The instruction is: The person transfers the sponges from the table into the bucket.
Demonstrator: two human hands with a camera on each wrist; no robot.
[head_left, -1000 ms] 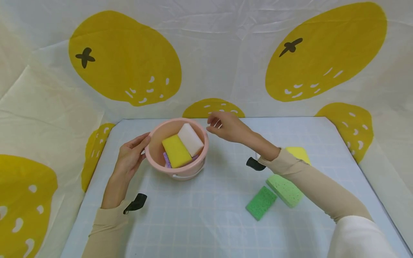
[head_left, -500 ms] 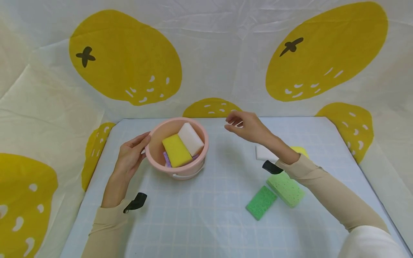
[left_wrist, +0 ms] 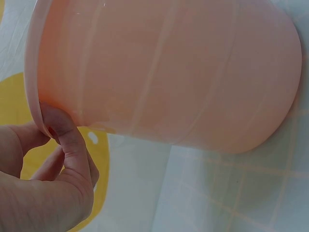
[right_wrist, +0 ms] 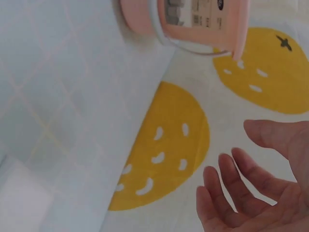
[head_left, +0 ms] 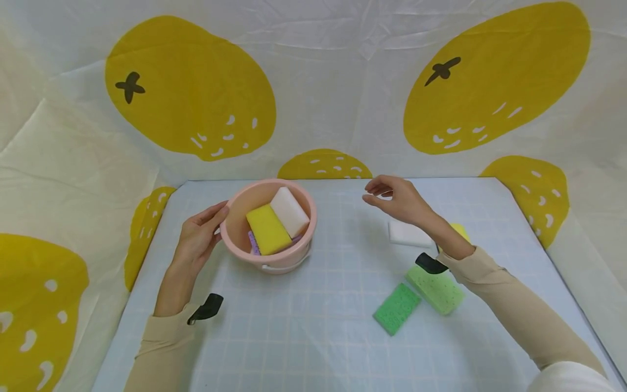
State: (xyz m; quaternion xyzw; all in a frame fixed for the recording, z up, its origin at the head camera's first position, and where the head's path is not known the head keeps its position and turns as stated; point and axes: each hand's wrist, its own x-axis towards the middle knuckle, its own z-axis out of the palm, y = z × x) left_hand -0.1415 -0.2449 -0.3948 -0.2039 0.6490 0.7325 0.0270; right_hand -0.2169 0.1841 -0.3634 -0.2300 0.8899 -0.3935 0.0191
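Observation:
A pink bucket stands at the back left of the table, its white handle hanging down in front. Inside it lie a yellow sponge, a white sponge and a partly hidden purple sponge. My left hand pinches the bucket's rim on its left side, thumb and fingers on either side of the lip in the left wrist view. My right hand hovers above the table, right of the bucket, fingers loosely bent and holding nothing. Nearest below it lies a white block-shaped sponge.
On the right lie a dark green sponge, a light green sponge and a yellow sponge, partly covered by the right forearm. The table has a pale grid cloth. A fruit-printed sheet hangs behind and beside it.
My right hand has moved away from the bucket to the right, uncovering the white sponge on the table. The left hand and the bucket have stayed in place.

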